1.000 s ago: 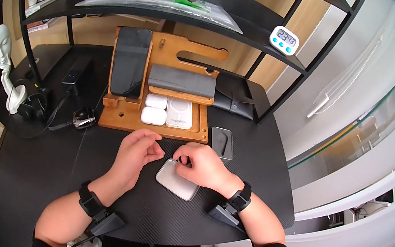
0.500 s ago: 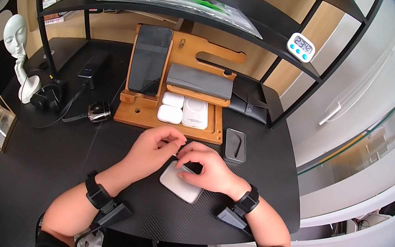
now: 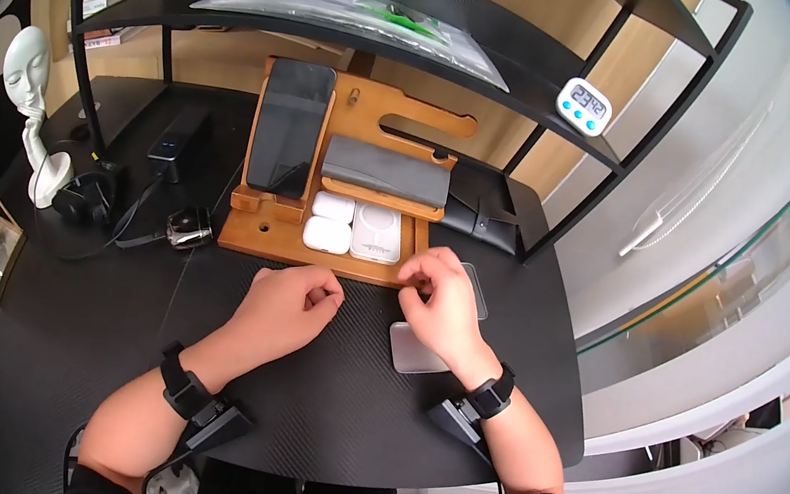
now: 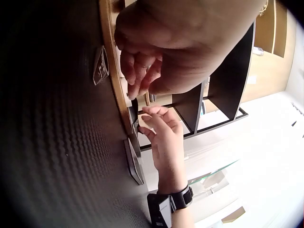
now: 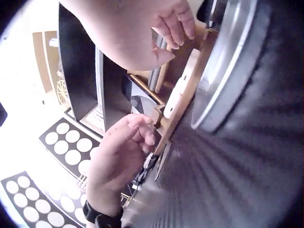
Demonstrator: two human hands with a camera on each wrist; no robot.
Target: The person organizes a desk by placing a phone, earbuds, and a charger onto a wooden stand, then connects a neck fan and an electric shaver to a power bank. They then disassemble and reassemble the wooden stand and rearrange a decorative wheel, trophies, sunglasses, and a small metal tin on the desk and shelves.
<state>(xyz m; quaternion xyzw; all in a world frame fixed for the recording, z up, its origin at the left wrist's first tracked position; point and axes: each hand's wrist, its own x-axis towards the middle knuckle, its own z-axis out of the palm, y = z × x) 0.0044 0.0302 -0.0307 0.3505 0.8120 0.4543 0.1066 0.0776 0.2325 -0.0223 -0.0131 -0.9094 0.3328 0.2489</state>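
My left hand [image 3: 290,311] is over the desk before the wooden stand [image 3: 289,249], its fingers loosely bent; I see nothing in it. To the right, my right hand [image 3: 444,313] hovers with bent fingers above a shallow silver tin piece [image 3: 412,356], partly covering it. Behind that hand shows the edge of a second tin [image 3: 481,298], its inside mostly hidden. In the right wrist view the fingers of my right hand [image 5: 137,35] are relaxed and apart, with a metal tin rim [image 5: 228,61] nearby. The left wrist view shows my left hand [image 4: 175,47] with its fingertips close together.
The stand bears a phone [image 3: 291,126], a grey case [image 3: 387,171] and white cases [image 3: 327,234]. A black wallet [image 3: 481,227] lies to its right. On the left are a watch-like item [image 3: 188,228], cables and a white figure [image 3: 28,69]. A timer [image 3: 584,106] stands on the shelf [image 3: 344,38].
My hands have moved apart, the right one rightward and farther from me. Relative to the stand, the silver tin piece has shifted right. The second tin is now partly covered.
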